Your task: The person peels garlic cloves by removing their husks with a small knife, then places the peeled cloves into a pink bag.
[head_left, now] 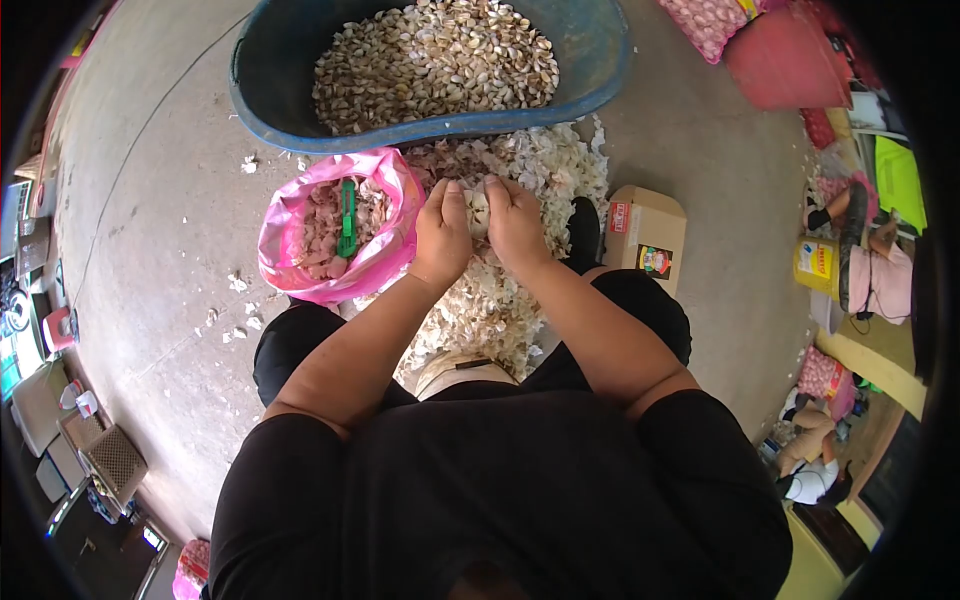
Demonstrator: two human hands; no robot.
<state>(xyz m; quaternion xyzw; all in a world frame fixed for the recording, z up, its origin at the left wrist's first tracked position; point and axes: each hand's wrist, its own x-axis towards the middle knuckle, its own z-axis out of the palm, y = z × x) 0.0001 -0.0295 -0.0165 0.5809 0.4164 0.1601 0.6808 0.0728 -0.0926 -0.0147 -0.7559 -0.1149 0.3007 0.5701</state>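
Note:
My left hand and my right hand are close together over a heap of papery garlic skins. Between them, both closed on it, is a pale garlic bulb, partly hidden by the fingers. Left of my left hand stands an open pink plastic bag with brownish skins inside. A green box cutter lies on top of those skins. Just beyond my hands, a large blue tub holds a mass of loose garlic cloves.
A cardboard box sits on the concrete floor by my right foot. At the upper right are a red tub and a net sack of garlic. Other people sit at the far right, near a yellow bucket.

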